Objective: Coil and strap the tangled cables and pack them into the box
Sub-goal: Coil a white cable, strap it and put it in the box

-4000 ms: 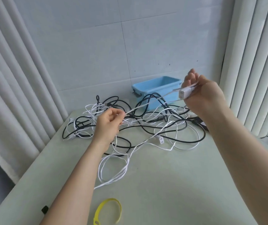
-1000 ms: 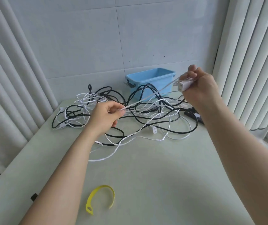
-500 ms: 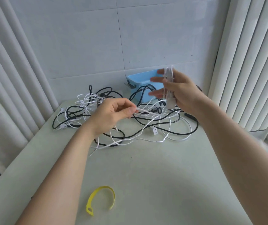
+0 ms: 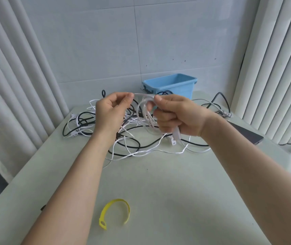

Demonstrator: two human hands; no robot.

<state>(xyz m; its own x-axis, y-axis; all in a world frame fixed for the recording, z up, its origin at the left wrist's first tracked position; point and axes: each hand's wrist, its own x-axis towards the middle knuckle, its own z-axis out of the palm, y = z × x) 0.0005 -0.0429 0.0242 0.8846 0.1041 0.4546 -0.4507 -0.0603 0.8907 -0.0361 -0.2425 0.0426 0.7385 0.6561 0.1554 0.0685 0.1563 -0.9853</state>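
Cables (image 4: 132, 133), black and white, lie in a tangle across the back half of the table (image 4: 159, 191), from near its left edge to near its right edge. Left hand (image 4: 109, 114) is raised over the left part of the tangle; its thumb and forefinger pinch a white cable (image 4: 145, 110), the other fingers loosely curled. This cable runs a short way across to the right hand (image 4: 178, 117) and hangs there in several loops. Right hand's fingers are curled round the gathered loops, thumb on top; a white plug (image 4: 176, 134) sticks out below the fist. Both hands are close together, above the pile. Yellow strap (image 4: 118, 201) lies unfastened in an arc near the front edge, well apart from the tangle and untouched. Blue box (image 4: 173, 87) stands at the back edge against the wall, just behind the right hand; its inside is only partly visible. Dark flat slab (image 4: 247, 133) lies at the right edge.
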